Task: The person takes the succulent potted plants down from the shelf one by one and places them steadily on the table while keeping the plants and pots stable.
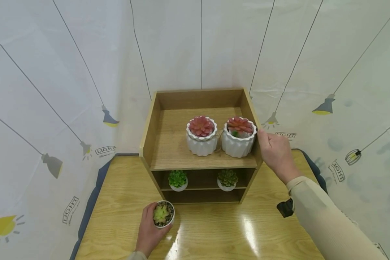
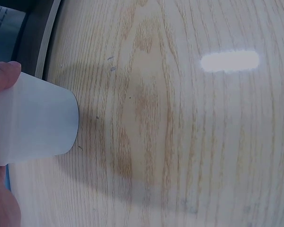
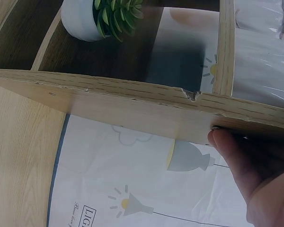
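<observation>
My left hand (image 1: 151, 229) grips a small white pot (image 2: 38, 118) with a yellow-green succulent (image 1: 161, 213), at the shelf's front left. In the left wrist view the pot's base is close to the tabletop; whether it touches is unclear. At the wooden shelf unit's (image 1: 172, 119) right side panel, my right hand (image 1: 277, 153) holds the outer side with curled fingers; some fingers are hidden. On the top board, two fluted white pots (image 1: 201, 144) carry red succulents (image 1: 239, 125). Below stand a bright green succulent (image 1: 177, 178) and a darker green one (image 1: 227, 177) in small white pots.
The shelf unit stands at the back of a glossy wood-grain table (image 1: 214, 234). Behind and beside it hangs a pale sheet (image 1: 182, 43) printed with lamps. Near my right sleeve (image 1: 325, 216) a black object (image 1: 285, 208), probably the wrist camera, shows over the table.
</observation>
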`<state>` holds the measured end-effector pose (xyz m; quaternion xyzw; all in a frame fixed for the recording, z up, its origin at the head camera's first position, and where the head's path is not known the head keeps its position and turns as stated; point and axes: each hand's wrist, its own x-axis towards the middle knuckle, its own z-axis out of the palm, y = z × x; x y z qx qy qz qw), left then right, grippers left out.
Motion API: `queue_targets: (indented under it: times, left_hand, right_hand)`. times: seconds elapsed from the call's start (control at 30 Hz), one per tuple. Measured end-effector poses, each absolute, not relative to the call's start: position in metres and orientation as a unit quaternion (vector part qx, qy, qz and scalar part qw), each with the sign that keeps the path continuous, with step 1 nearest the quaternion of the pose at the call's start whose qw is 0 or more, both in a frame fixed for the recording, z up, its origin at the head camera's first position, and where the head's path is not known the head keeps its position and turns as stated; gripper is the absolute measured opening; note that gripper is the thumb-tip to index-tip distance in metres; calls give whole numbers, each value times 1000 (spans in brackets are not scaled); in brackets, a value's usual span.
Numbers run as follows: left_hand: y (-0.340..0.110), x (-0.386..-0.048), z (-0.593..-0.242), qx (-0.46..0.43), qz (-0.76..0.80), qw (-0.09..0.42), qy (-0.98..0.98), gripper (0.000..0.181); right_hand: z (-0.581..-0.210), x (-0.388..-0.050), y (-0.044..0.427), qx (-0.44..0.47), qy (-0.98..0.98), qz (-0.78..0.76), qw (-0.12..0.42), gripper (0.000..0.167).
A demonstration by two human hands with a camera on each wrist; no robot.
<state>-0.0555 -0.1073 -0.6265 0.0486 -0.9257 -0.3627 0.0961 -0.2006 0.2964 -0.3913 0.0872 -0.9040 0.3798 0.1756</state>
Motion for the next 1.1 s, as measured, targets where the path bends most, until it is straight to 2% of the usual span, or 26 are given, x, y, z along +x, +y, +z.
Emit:
queue_targets:
  times: [0.47, 1.1]
  left_hand:
    - [-108, -56, -631, 62, -356, 92, -928, 95]
    - [-108, -55, -610, 59, -344, 75, -934, 100]
  right_hand:
    - [-391, -200, 296, 83, -905, 382, 170, 62]
    - [-393, -200, 297, 79, -907, 382, 158, 62]
